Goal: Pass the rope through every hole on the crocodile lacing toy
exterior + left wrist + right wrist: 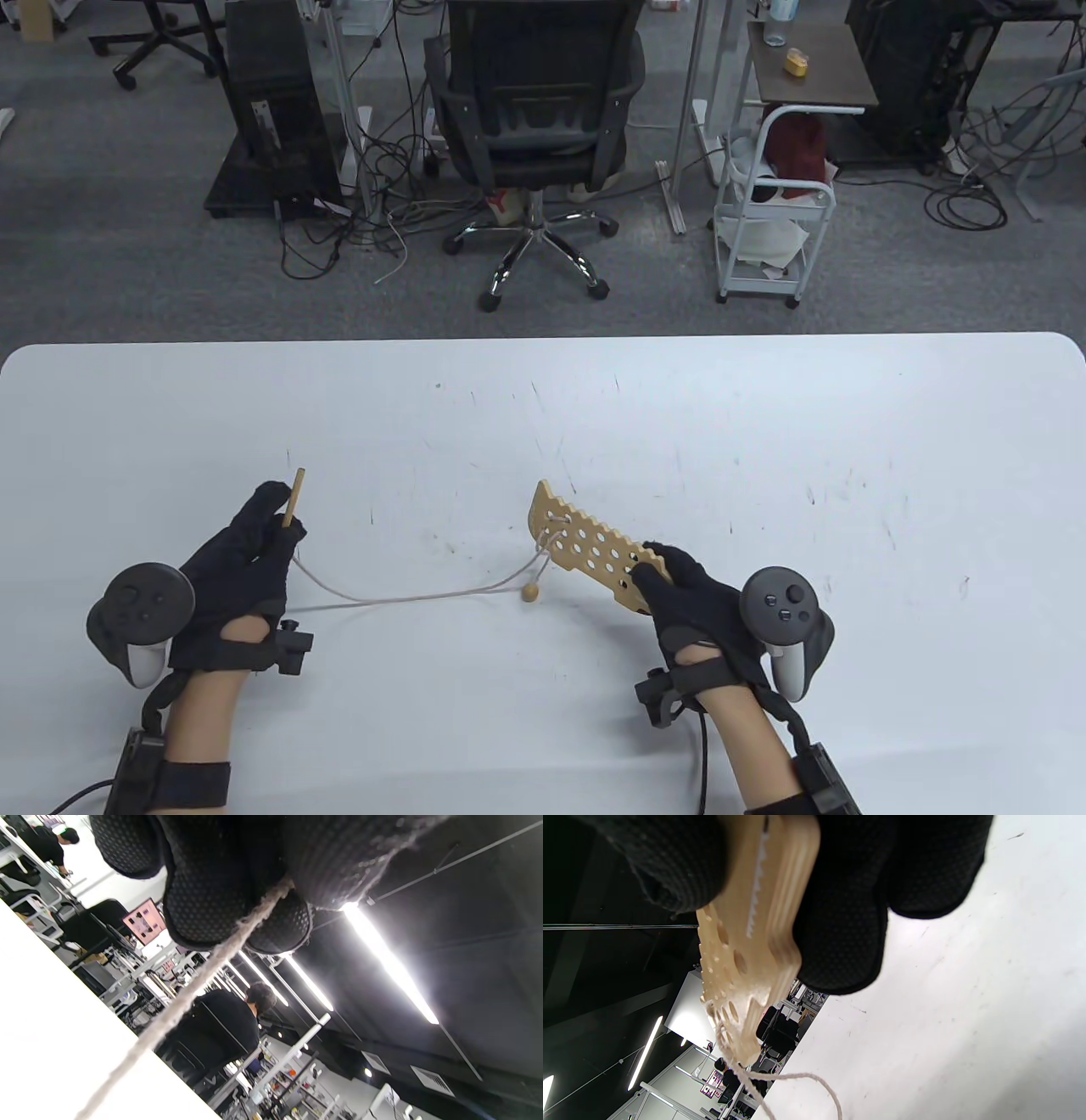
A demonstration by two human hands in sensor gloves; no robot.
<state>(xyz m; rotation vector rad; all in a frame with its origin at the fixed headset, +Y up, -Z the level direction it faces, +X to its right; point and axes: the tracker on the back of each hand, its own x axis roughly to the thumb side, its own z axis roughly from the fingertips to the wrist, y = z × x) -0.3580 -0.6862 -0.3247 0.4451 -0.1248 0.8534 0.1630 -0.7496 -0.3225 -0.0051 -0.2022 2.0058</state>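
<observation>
Left hand [242, 552]: lower left, fingers pinching the stick [293, 499] of the rope [399, 598].
Right hand [696, 594]: lower right, fingers gripping the toy [585, 543] by one end.
Toy: centre, tilted, above the table [764, 441].
Bead [530, 592]: hanging below the toy.

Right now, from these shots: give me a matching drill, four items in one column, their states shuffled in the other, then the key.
Column one:
1. wooden needle
2. wooden bead
3. crocodile board
4. rope

Column two:
A. lying on the table below the board's far end
B. gripped at its near end by the right hand
C. pinched in the left hand, pointing up and away
D. runs slack across the table from hand to board

Pairs: 1-C, 2-A, 3-B, 4-D
</observation>
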